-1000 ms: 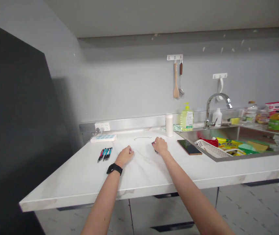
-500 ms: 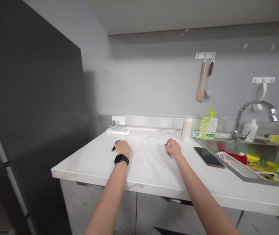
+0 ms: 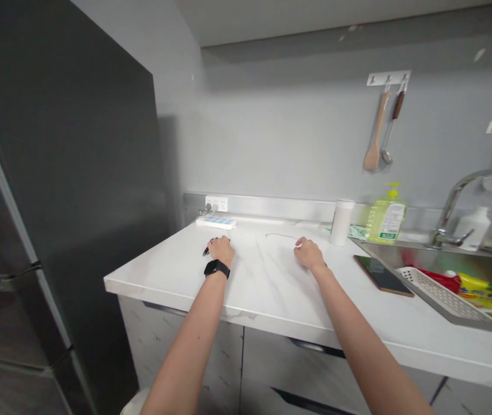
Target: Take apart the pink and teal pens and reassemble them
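Note:
My left hand, with a black watch at the wrist, rests on the left part of the white counter. Its fingers curl over a dark pen-like object; small coloured bits show by the fingertips, too small to make out. Further right, my right hand lies low over the counter with bent fingers drawn together. Whatever they may hold is hidden. A thin dark line, like a wire or cord, runs along the counter up to near these fingertips.
Behind my left hand lies a power strip. To the right stand a white cylinder and a green soap bottle. A phone lies beside the sink, under a faucet. A dark fridge is at left.
The whole view has swung right-to-left, so the counter's things appear further right. Against the white cylinder, my right hand sits slightly further left. My left hand keeps nearly the same place.

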A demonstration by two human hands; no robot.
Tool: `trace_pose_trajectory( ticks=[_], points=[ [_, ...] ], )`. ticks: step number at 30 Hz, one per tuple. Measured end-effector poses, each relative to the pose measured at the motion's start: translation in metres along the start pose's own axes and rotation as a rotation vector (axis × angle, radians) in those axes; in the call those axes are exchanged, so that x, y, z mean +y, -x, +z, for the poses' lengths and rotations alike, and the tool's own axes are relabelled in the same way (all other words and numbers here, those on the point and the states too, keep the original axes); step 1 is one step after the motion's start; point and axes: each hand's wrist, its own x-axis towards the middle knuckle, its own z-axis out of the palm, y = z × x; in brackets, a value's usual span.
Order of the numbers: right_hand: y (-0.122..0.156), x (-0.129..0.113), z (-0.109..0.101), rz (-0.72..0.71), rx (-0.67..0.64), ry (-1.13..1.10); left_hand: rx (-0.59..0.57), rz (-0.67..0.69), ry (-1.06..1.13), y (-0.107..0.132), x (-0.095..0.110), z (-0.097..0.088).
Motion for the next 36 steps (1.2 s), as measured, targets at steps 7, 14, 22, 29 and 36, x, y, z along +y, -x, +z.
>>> trace_pose_trajectory(
  ticks=[7,14,22,29,36],
  points=[
    [0.0,-0.005,0.002,-0.098,-0.039,-0.032,-0.007,0.025,-0.008,-0.001,0.001,0.004],
    [0.0,-0.009,0.005,-0.145,-0.072,-0.12,-0.036,0.049,0.216,0.001,0.009,-0.004],
    [0.001,-0.022,-0.002,0.048,-0.215,-0.863,-0.439,0.159,1.403,0.006,0.03,-0.002],
    [-0.004,-0.019,0.004,-0.044,-0.247,-1.209,-0.556,0.206,1.424,0.012,0.035,-0.005],
    [0.0,-0.018,-0.002,0.113,-0.275,-1.312,-0.522,0.297,1.437,0.01,0.035,0.0]
  ],
)
